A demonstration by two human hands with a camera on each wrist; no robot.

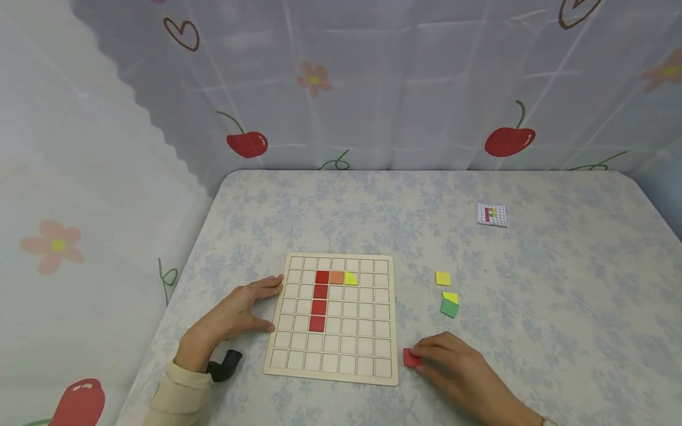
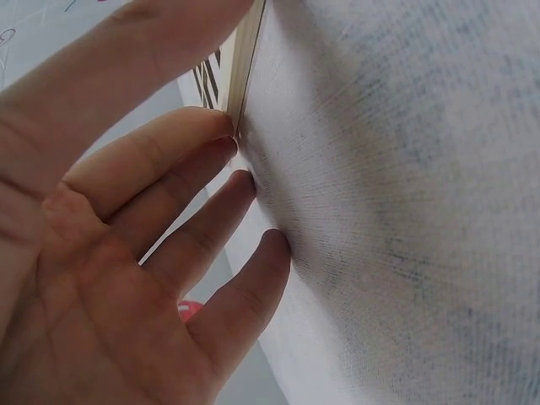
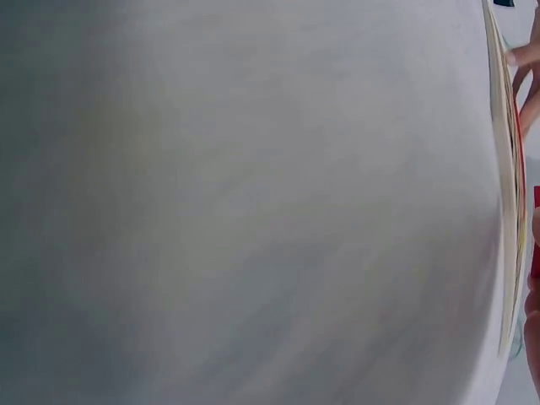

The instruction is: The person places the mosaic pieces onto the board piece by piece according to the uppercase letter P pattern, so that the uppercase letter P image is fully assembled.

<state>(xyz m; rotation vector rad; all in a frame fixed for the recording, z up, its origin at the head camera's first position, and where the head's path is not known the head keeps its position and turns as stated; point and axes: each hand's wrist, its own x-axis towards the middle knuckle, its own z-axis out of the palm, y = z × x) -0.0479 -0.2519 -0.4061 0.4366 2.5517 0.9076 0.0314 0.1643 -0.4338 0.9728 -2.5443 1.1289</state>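
beige left sleeve | black curved piece beside it

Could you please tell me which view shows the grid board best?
The head view, because it shows the grid board face-up and nearly whole. The left wrist view shows only part; the right wrist view shows it nearly edge-on.

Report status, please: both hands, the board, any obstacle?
Left hand touches board, left edge. Right hand pinches red tile beside board. No obstacle seen between the two.

Blue-patterned table with a bunch of stuff on it: grid board, tiny card, yellow square, green tile touching another yellow piece.
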